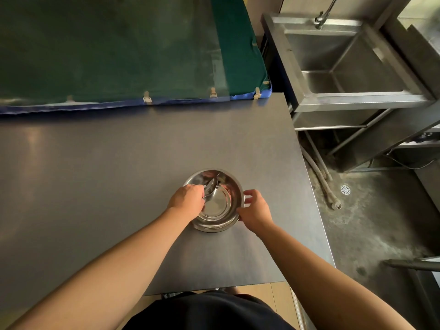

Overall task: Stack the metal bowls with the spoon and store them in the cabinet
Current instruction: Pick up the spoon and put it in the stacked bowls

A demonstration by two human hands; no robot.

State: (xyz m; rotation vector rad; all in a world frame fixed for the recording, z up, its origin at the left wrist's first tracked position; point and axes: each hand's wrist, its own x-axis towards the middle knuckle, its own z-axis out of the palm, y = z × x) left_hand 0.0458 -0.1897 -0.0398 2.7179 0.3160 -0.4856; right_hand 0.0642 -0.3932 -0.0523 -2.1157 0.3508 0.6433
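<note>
The metal bowls (214, 201) are seen nested one inside another on the grey desk (95, 186), toward its right side and near the front edge. At least two rims can be made out at the lower side of the stack; the exact count cannot be told. The spoon (210, 188) is laid inside the top bowl, its scoop pointing up and away toward the far rim, its handle hidden under the left hand (188, 198). The grip of the left hand is clenched around the spoon's handle, with the knuckles resting over the left rim of the stack. The right hand (256, 210) is placed against the right side of the bowls, the thumb and fingers curved around the outer rim; the grip there is closed lightly on the stack.

Behind the desk a green cover (107, 51) with a blue edge is stretched across a raised surface. To the right, well apart from the bowls, a steel sink (345, 63) with a tap (321, 17) is seen, and below it a concrete floor with a round drain (345, 190) and grey hoses (321, 182)
</note>
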